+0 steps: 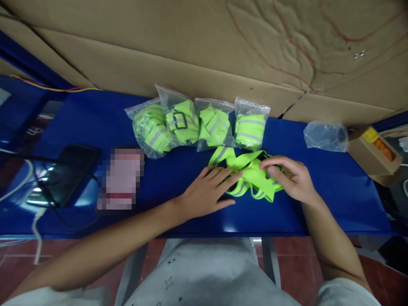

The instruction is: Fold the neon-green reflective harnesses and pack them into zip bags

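A loose neon-green strap with grey reflective stripes lies bunched on the blue table. My left hand lies flat with its fingers stretched out, fingertips pressing on the strap's left part. My right hand rests on the strap's right part, its fingers curled over and pinching the fabric. Just behind, a row of several clear zip bags each holds a folded green strap.
An empty clear plastic bag lies at the right, next to a small open cardboard box. A black phone with cables sits at the left beside a blurred pink item. Cardboard sheets stand behind the table.
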Motion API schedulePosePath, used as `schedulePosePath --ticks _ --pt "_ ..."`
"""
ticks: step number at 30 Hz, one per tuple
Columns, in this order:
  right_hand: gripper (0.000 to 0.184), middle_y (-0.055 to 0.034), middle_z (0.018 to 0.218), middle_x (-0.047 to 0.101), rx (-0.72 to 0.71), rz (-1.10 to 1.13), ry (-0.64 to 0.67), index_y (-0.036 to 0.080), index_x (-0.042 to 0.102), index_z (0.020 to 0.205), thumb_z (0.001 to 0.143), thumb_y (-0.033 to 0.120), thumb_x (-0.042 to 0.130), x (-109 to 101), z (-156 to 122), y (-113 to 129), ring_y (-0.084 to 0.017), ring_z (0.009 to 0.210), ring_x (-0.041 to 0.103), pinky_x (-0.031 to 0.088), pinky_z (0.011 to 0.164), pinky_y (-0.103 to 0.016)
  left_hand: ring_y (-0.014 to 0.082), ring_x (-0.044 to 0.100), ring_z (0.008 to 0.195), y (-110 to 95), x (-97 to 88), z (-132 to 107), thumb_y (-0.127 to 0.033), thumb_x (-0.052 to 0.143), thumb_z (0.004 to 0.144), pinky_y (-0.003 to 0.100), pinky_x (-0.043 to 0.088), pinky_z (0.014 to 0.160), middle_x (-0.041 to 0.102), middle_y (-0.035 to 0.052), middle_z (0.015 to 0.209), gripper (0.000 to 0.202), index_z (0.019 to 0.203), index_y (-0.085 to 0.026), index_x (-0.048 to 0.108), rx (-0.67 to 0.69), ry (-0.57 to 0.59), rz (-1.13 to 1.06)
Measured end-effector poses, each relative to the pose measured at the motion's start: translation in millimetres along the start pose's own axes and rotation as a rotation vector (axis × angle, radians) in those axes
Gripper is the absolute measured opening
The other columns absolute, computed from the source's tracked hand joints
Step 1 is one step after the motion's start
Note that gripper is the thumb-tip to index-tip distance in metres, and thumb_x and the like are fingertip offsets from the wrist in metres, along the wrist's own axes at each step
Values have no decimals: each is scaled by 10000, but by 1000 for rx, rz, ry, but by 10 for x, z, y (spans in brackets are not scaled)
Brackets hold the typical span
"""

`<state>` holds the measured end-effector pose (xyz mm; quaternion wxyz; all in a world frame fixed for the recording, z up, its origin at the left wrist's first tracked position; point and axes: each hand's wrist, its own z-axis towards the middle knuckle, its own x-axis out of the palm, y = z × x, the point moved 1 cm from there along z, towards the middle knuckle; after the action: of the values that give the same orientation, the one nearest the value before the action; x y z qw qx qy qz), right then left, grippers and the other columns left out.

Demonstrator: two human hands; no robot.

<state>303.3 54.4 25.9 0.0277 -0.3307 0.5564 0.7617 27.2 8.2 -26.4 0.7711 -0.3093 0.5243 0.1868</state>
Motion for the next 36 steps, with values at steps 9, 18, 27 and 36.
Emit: schedulePosePath --ticks 9,18,27,36 --pt "944 -108 1608 496 -86 -372 419 320 456 1576 773 636 839 -41 10 -134 -358 1508 448 405 1220 -533 188 670 805 271 -188 -35 -403 646 953 328 483 767 742 43 909 257 1051 -170 691 -369 -134 -570" --pt "408 -41 961 753 190 21 211 194 679 1245 974 499 657 -4 -12 -200 -170 751 685 549 643 -266 119 636 680 366 -351 71 -362 908 638 205 499 633 710 -6 774 330 838 -155 745 -973 -311 -1627" --pt "329 -79 1183 681 84 -25 -386 271 618 1292 1071 471 481 -19 7 -220 -192 967 689 570 835 -349 154 621 811 510 -286 29 -454 773 835 253 533 695 642 28 951 408 1097 -184 614 -939 -441 -1174" --pt "647 -106 1369 657 -40 -360 390 286 579 1433 876 542 784 115 -63 18 -288 1260 658 573 1038 -434 238 645 1137 85 -340 -116 -140 622 922 417 514 960 667 57 1213 254 1132 -276 660 -39 -561 -70"
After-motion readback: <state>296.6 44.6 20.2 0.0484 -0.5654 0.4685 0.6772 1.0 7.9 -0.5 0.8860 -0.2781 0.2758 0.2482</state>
